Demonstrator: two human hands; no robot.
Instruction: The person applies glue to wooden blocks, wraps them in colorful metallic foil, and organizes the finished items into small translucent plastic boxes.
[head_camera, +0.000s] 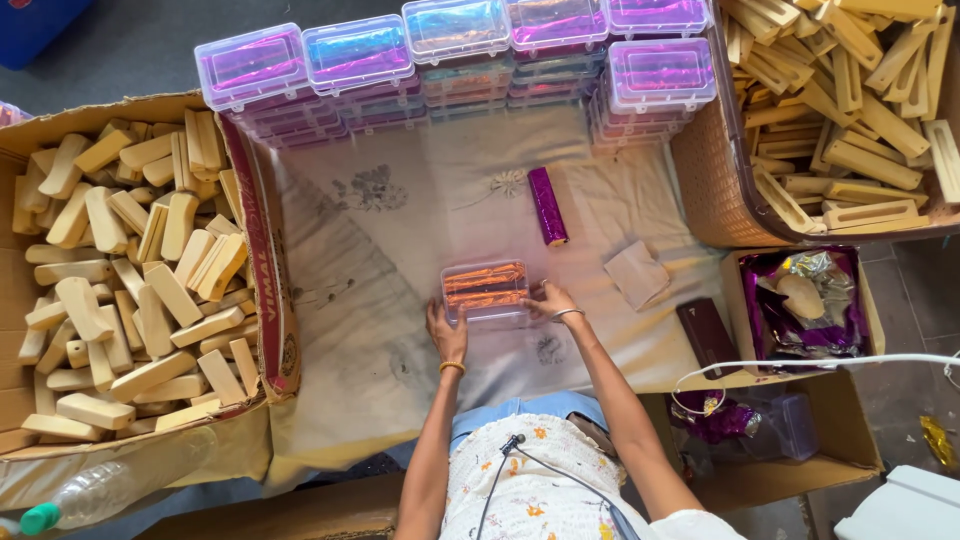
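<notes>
A clear plastic box (485, 288) with shiny orange foil inside lies on the cream cloth (400, 240) right in front of me. My left hand (447, 333) grips its near left corner. My right hand (551, 301) holds its right end, fingers on the rim. Both wrists wear bangles. A purple foil-wrapped roll (547, 205) lies on the cloth just beyond the box.
Stacks of clear lidded boxes (450, 60) with purple foil line the far edge. A cardboard carton of wooden blocks (130, 270) stands left, a brown basket of wooden pieces (850, 110) right. A folded tan cloth (636, 274), a dark wallet-like case (708, 336) and a box of foil (800, 300) lie at right.
</notes>
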